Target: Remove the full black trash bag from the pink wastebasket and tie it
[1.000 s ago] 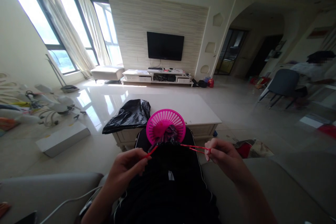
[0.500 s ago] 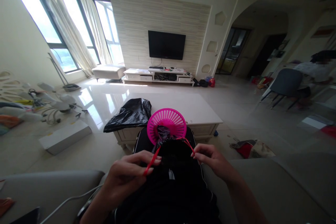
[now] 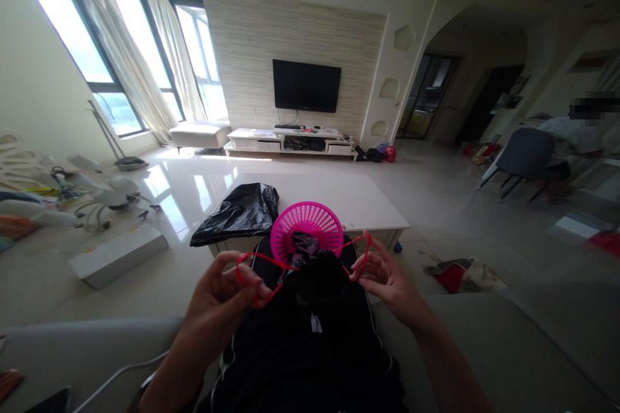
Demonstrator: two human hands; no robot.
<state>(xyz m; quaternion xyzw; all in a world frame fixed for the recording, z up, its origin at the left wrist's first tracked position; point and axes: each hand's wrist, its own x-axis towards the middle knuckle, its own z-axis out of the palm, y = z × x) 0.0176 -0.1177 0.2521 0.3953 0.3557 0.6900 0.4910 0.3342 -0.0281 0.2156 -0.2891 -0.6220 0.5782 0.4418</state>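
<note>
A pink slotted plastic basket (image 3: 281, 232) rests at my knees, tilted so that its inside shows. Bunched in and in front of it is a black drawstring garbage bag (image 3: 306, 244), whose lower part blends with my dark clothes. My left hand (image 3: 227, 290) grips one loop of the bag's red drawstring (image 3: 271, 261), with the loop pulled out over the fingers. On the other side my right hand (image 3: 385, 271) holds the second red loop, stretched between a raised finger and the pinched thumb. Another black plastic bag (image 3: 242, 210) lies flat on the white coffee table's left end.
The white coffee table (image 3: 349, 200) stands just ahead of my knees. Beside me are sofa seats (image 3: 465, 329), with a phone (image 3: 51, 400) and a white cable at left. A long box (image 3: 119, 255) lies on the floor. A person (image 3: 574, 132) sits far right near a chair (image 3: 520, 158).
Both hands have moved apart, the left one outward to the left. The red drawstring now forms two wider loops, and my right fingers have spread upward inside theirs.
</note>
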